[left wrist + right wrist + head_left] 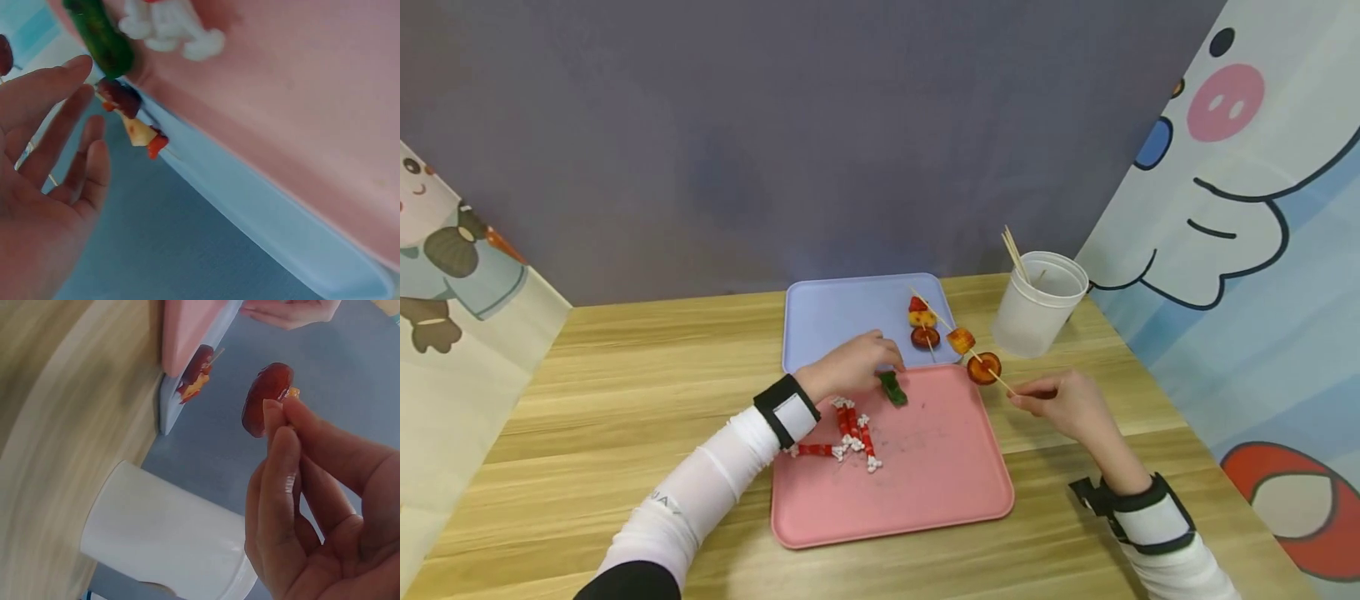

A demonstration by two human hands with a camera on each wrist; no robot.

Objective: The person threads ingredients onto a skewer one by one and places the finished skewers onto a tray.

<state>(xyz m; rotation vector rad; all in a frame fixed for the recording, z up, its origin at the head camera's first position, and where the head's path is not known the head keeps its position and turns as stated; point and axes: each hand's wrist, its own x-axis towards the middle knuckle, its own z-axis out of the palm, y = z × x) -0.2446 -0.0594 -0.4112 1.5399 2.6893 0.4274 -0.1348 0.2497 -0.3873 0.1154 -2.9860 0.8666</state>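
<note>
My right hand [1067,404] pinches the lower end of a wooden skewer [1002,383] between thumb and fingertips. Threaded on it are a round brown slice [984,368], like a mushroom cap, and an orange-yellow chunk [960,339]. The right wrist view shows the brown slice [267,400] just beyond the pinching fingertips. My left hand [859,364] is over the far edge of the pink tray [925,492], fingers loosely bent. Right by its fingertips lies a dark green vegetable-like piece [892,388], also seen in the left wrist view as a rounded green piece [103,40].
Several red sticks with white knobbed ends [852,425] lie at the pink tray's left. Behind it is a blue tray [842,312] with a loaded skewer [923,321]. A white cup [1037,312] holding several bare skewers [1015,252] stands at the right, before a grey wall [737,150].
</note>
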